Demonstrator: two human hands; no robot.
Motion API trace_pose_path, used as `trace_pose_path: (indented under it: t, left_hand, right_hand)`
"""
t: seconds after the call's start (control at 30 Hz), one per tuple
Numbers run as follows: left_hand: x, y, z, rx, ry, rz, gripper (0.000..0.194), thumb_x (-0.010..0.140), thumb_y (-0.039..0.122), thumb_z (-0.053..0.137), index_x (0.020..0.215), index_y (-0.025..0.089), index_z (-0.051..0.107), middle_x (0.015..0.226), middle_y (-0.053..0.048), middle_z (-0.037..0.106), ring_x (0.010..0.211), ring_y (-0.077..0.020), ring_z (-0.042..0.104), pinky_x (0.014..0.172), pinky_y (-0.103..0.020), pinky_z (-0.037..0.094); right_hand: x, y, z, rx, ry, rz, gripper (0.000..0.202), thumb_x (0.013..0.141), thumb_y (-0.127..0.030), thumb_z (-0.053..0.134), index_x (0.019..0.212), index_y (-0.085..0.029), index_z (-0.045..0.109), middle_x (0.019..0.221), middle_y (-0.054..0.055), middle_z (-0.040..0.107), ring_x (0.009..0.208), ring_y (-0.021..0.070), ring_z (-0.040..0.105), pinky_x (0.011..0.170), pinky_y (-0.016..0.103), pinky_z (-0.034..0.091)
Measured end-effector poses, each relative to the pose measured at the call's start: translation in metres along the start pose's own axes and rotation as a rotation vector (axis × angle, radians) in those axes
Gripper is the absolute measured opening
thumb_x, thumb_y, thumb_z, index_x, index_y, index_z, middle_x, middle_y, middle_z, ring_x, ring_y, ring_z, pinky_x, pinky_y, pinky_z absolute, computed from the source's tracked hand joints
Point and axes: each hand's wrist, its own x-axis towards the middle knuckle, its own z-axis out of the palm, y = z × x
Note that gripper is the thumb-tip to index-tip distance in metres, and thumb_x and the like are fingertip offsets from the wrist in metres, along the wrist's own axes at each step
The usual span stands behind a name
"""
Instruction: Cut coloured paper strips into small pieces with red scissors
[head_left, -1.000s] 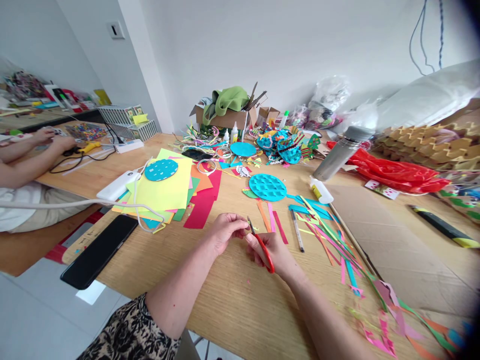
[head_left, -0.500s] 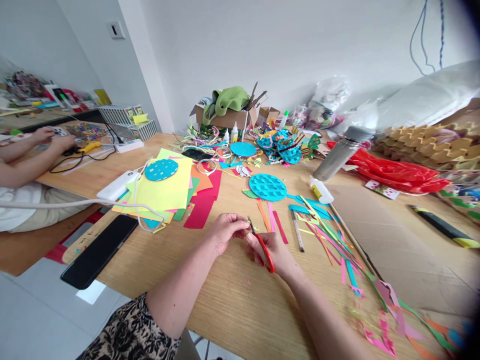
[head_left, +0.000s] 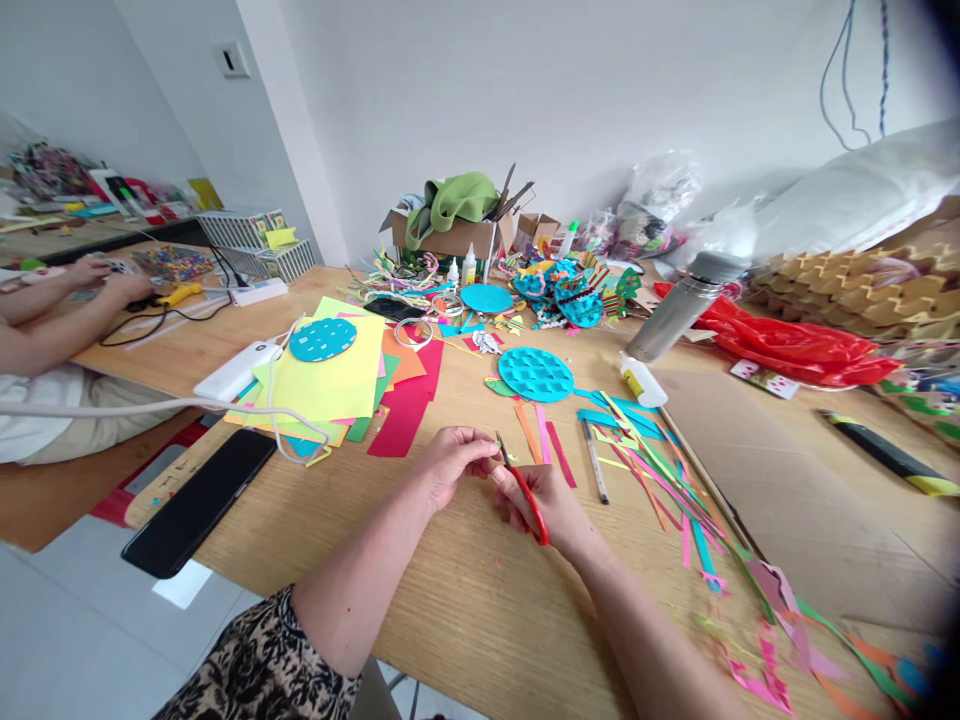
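Observation:
My right hand grips a pair of scissors with red handles, its dark blades pointing up and away from me. Close beside the blades, my left hand pinches a tiny yellow-green piece of paper between thumb and fingers; most of the piece is hidden. Both hands are just above the wooden table. Beyond them lies a blue paper disc with rows of bumps. Short orange, pink and red paper strips rest just past my right hand.
Coloured paper sheets and a black phone lie at left. A pen, many loose strips, a cardboard sheet, a metal bottle and a box cutter are at right. Another person's hands work at far left.
My hands and the scissors stay almost where they were. At far left, the other person's hands have shifted slightly.

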Motion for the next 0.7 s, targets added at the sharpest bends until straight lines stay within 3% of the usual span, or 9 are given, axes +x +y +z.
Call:
trace_pose_path:
  t: [0.7]
  left_hand:
    - [-0.0001,0.0029,0.0009,-0.006,0.047,0.0,0.014,0.06,0.023,0.07,0.064,0.011,0.064,0.06,-0.001,0.059,0.054,-0.0082,0.05,0.055,-0.022,0.038]
  right_hand:
    - [0.0002,0.0021,0.0004,-0.001,-0.017,-0.027,0.059,0.076,-0.068,0.05,0.052,-0.014,0.052,0.039,0.0,0.048,0.034,0.007,0.039,0.036,0.019,0.028]
